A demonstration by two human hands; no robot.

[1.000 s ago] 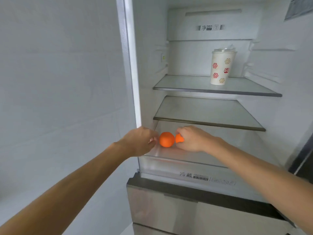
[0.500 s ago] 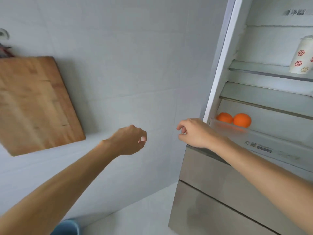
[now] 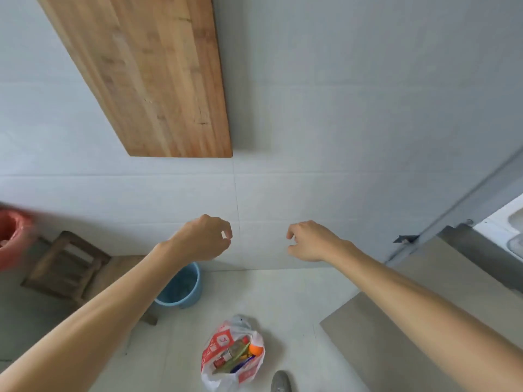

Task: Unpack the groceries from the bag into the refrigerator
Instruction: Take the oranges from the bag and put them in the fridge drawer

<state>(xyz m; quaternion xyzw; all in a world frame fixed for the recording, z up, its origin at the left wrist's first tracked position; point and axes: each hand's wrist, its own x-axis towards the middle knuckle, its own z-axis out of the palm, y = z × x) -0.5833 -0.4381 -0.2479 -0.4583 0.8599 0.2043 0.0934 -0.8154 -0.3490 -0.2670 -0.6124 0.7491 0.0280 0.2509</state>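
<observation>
A white and red plastic grocery bag (image 3: 223,363) sits open on the pale floor near the bottom middle. Inside it I see an orange (image 3: 256,349), a bottle with a red cap and some green and blue packets. My left hand (image 3: 202,239) hovers well above the bag, loosely curled and holding nothing. My right hand (image 3: 310,241) hangs beside it at the same height, fingers bent and apart, also empty. Only the refrigerator's edge (image 3: 481,244) shows at the far right; its shelves are out of view.
A wooden cutting board (image 3: 152,75) hangs on the tiled wall above. A blue bucket (image 3: 184,287) stands on the floor beside a dark wooden stool (image 3: 68,264). A red-lined bin (image 3: 11,236) is at the far left. My shoe (image 3: 280,381) is beside the bag.
Both hands left the two oranges on the refrigerator shelf and drew back empty. My view swung left and down from the refrigerator to the wall and the bag on the floor.
</observation>
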